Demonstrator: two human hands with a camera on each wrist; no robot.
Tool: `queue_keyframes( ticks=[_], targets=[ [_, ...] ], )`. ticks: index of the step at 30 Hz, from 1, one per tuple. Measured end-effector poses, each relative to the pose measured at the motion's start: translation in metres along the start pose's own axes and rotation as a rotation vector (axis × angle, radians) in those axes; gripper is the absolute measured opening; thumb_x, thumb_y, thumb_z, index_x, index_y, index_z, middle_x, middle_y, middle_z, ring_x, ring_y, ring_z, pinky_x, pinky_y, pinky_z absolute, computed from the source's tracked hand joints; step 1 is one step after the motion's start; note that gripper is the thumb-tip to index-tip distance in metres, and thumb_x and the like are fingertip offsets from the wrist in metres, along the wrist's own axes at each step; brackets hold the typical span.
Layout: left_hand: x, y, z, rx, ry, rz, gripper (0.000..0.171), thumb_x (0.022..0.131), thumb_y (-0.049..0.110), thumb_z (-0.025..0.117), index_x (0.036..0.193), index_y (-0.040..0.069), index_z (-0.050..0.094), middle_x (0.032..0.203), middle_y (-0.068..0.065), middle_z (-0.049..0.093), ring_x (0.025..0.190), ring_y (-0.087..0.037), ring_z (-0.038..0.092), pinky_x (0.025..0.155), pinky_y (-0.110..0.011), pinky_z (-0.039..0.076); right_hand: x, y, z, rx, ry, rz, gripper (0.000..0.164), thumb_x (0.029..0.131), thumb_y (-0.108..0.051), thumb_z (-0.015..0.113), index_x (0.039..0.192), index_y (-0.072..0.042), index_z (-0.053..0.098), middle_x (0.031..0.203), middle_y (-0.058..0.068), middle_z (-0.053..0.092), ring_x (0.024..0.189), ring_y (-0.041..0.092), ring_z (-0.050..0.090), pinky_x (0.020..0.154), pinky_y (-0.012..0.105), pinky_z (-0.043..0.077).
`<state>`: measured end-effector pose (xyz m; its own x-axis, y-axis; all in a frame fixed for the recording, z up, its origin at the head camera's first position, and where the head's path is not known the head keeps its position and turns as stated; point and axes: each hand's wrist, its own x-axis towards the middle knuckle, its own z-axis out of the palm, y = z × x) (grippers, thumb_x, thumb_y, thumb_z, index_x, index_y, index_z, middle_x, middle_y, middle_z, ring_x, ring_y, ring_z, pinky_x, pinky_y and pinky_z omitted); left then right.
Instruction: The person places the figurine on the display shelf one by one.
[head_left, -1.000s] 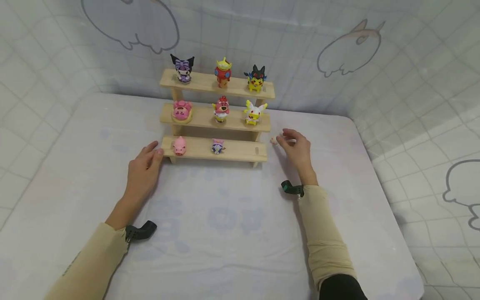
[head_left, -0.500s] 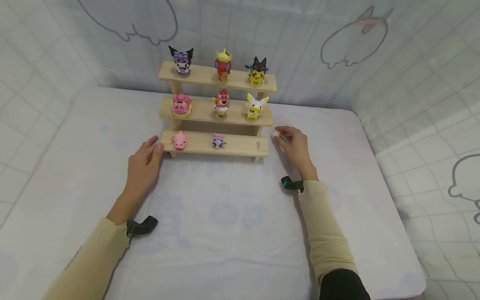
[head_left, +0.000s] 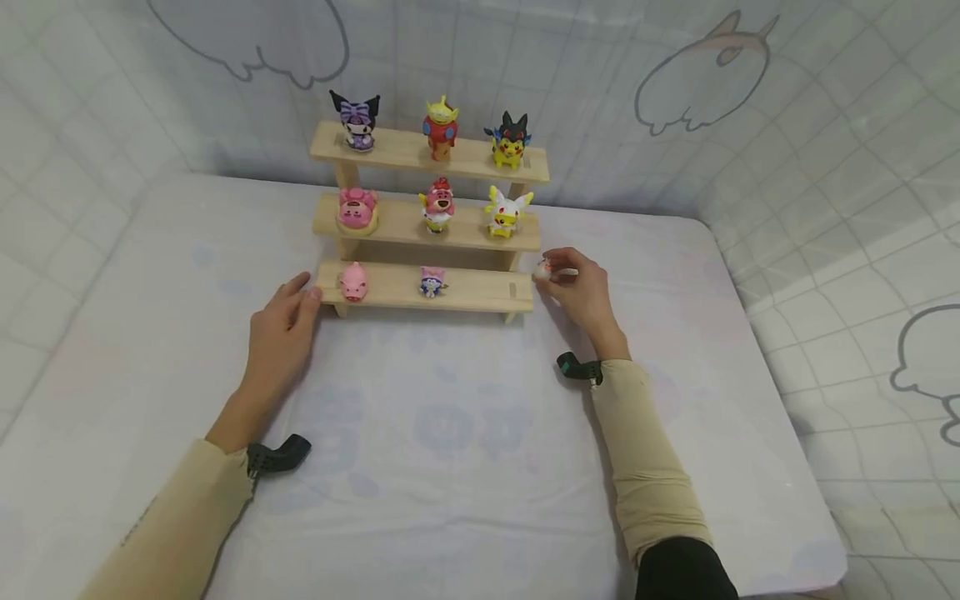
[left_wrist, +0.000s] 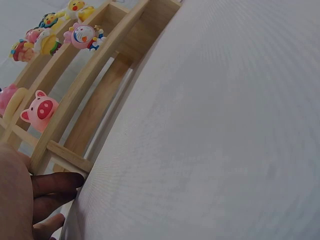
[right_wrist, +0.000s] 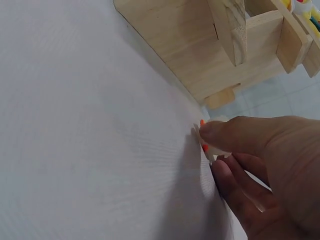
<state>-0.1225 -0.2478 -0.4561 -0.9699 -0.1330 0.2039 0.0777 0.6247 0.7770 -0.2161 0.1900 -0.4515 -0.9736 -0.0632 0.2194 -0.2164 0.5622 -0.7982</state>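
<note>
A three-tier wooden display stand (head_left: 480, 283) holds several small toy figures. My left hand (head_left: 281, 333) rests against the left end of its lowest shelf, thumb at the edge, close to a pink pig figure (head_left: 353, 282). In the left wrist view, the fingers (left_wrist: 57, 183) lie by the stand's end near the cloth. Just right of the stand, my right hand (head_left: 581, 287) pinches a small white figure with orange-red bits (head_left: 544, 268) between thumb and fingers. The right wrist view shows that white figure (right_wrist: 220, 146) low over the cloth, partly hidden by the thumb.
A cat-like figure in pink and purple (head_left: 432, 282) stands mid-shelf on the lowest tier. Three figures, including a white-eared yellow one (head_left: 506, 212), stand on the middle tier, three more on top. A pale cloth (head_left: 435, 467) covers the table; a patterned curtain hangs behind.
My right hand has closed on the small white figure and brought it slightly left, nearer the lowest shelf's right end. My left hand keeps its place on the stand. The head view has shifted slightly.
</note>
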Motion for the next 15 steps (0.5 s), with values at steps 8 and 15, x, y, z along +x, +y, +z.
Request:
queue_keyframes(
  ticks=[8, 15],
  targets=[
    [-0.0006, 0.003, -0.0001, 0.004, -0.013, -0.012, 0.063, 0.112, 0.046, 0.045, 0.141, -0.007, 0.062, 0.162, -0.018, 0.047, 0.155, -0.039, 0.038, 0.126, -0.06, 0.029, -0.0017, -0.0007, -0.0011, -0.045, -0.006, 0.002, 0.035, 0.094, -0.015, 0.081, 0.126, -0.007, 0.071, 0.118, 0.012, 0.075, 0.111, 0.025, 0.071, 0.098, 0.039, 0.06],
    [-0.0023, 0.0033, -0.0012, -0.003, -0.014, -0.014, 0.06, 0.112, 0.044, 0.046, 0.143, -0.006, 0.061, 0.162, -0.018, 0.047, 0.155, -0.039, 0.037, 0.127, -0.06, 0.028, -0.0045, -0.0022, -0.0018, -0.005, 0.009, -0.006, 0.033, 0.093, -0.014, 0.083, 0.123, -0.007, 0.073, 0.114, 0.011, 0.074, 0.109, 0.024, 0.071, 0.096, 0.04, 0.061]
  ],
)
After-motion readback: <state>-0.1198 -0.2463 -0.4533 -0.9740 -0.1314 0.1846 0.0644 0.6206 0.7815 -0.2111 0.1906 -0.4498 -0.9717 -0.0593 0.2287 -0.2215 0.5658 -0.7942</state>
